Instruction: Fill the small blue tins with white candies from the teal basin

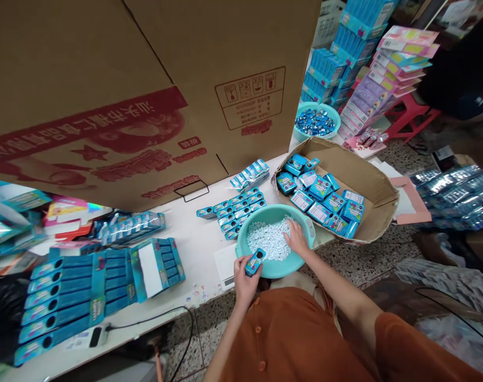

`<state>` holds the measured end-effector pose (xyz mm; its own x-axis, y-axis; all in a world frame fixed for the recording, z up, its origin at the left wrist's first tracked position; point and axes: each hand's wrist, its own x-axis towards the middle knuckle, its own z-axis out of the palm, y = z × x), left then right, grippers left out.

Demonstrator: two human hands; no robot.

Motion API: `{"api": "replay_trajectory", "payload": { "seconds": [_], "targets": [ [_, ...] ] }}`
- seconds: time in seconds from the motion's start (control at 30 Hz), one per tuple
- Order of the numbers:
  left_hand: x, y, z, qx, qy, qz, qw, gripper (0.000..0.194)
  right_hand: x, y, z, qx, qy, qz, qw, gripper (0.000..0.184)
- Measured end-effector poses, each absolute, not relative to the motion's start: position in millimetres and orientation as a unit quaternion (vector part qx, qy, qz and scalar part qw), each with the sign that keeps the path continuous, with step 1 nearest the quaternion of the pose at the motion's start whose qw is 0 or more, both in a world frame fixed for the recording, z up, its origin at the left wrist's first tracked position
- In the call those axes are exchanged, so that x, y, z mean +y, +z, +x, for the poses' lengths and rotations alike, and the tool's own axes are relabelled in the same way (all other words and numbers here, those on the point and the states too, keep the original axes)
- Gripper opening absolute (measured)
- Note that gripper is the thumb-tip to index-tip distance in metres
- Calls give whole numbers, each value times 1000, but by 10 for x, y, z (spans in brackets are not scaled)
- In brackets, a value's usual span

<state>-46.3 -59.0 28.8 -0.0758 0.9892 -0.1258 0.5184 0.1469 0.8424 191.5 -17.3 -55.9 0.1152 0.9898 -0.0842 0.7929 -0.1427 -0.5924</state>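
Note:
My left hand (246, 278) grips a small blue box (255, 262) with a round dark hole at one end, tilted over the near left rim of a turquoise basin (283, 269). Small white pellets (267, 240), probably candies, fill much of the basin. My right hand (297, 237) reaches in from the right and touches the pellets, thumb and fingers apart; whether any pellets lie under the fingers is hidden. Rows of similar small blue boxes (237, 209) stand just behind the basin.
A torn-edged cardboard tray (368, 175) holds several blue boxes on the right. A large carton (146, 101) blocks the back of the white table (193, 233). Blue display packs (78, 292) lie at left. Another basin (332, 114) and stacked boxes (374, 87) stand farther back.

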Motion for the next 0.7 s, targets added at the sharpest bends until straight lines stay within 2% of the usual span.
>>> {"api": "replay_trajectory", "payload": {
  "seconds": [0.07, 0.17, 0.3, 0.4, 0.7],
  "targets": [
    [-610, 296, -441, 672, 308, 584, 335, 33, 5, -611, 1873, -601, 232, -742, 184, 53],
    [-642, 275, -431, 696, 314, 576, 292, 35, 85, -638, 1845, -594, 231, -756, 145, 46],
    [-656, 179, -445, 701, 315, 520, 373, 39, -83, -665, 1839, -591, 234, -767, 89, 32],
    [-643, 124, -472, 698, 308, 510, 398, 40, -264, -723, 1788, -590, 264, -759, 72, 32],
    [-615, 121, -534, 689, 297, 513, 417, 43, -349, -947, 1361, -395, 492, -754, 183, 33]
  ]
}}
